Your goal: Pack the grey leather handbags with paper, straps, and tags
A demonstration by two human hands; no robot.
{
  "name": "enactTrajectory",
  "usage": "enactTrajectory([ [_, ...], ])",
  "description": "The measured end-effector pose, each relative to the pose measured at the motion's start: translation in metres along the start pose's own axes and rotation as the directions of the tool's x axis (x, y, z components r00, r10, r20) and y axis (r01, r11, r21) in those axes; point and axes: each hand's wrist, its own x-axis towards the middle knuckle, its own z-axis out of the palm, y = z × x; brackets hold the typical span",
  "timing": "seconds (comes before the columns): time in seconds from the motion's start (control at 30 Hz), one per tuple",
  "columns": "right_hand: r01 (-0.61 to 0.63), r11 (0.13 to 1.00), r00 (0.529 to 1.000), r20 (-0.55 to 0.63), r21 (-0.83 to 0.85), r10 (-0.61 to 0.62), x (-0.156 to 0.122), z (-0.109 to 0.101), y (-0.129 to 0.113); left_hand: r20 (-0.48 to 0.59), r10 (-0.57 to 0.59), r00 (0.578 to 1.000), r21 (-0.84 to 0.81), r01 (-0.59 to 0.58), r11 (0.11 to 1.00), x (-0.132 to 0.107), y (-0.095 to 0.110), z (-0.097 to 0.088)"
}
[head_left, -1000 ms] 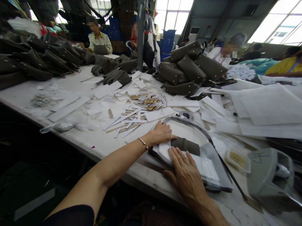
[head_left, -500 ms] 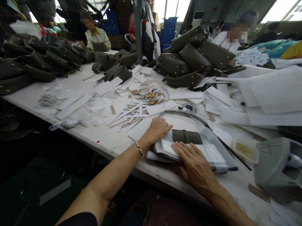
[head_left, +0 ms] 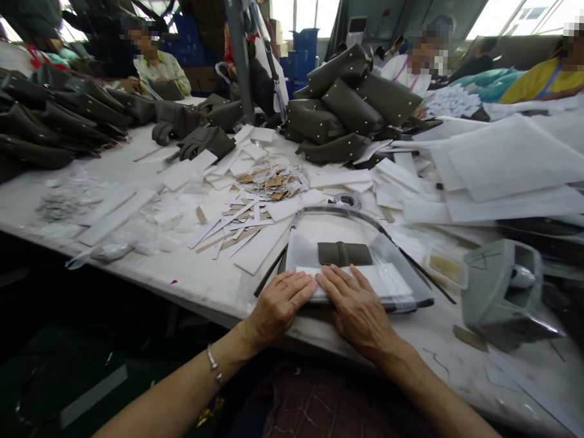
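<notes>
My left hand (head_left: 279,305) and my right hand (head_left: 356,306) lie side by side, fingers stretched flat, on the near edge of a white sheet (head_left: 381,278) covering a flat bag panel in a clear plastic sleeve (head_left: 400,264) at the table's front edge. Just beyond my fingertips lies a small rolled dark olive leather piece (head_left: 345,253). Neither hand grips anything. A bracelet is on my left wrist.
White paper strips and brown tags (head_left: 267,179) litter the table's middle. Olive bags are piled at left (head_left: 45,114) and centre back (head_left: 348,108). A grey machine (head_left: 504,289) stands at right beside a small tray (head_left: 445,266). Large white sheets (head_left: 507,164) lie far right. Other people work behind.
My left hand slid from the panel's far left side back to its near edge beside my right hand. The view shifted so the panel sits more centred.
</notes>
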Motion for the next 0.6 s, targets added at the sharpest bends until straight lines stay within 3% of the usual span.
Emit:
enactTrajectory([
  [0.13,-0.039,0.999,0.998,-0.049,-0.032,0.038,-0.001,0.003,-0.008,0.038,0.032,0.999,0.157,-0.038,0.987,-0.002,0.006,-0.002],
  [0.33,-0.037,0.998,0.998,-0.046,-0.052,0.034,-0.002,0.004,-0.011,0.321,0.053,0.946,0.485,-0.212,0.848,0.011,0.026,-0.018],
  [0.47,-0.069,0.995,0.994,-0.086,-0.069,0.063,-0.001,0.006,-0.011,0.403,0.050,0.914,0.503,-0.267,0.822,0.024,0.025,-0.011],
  [0.6,-0.097,0.993,0.983,-0.161,-0.072,0.084,0.002,0.008,-0.013,0.373,0.110,0.921,0.423,-0.274,0.864,0.037,0.011,-0.011],
])
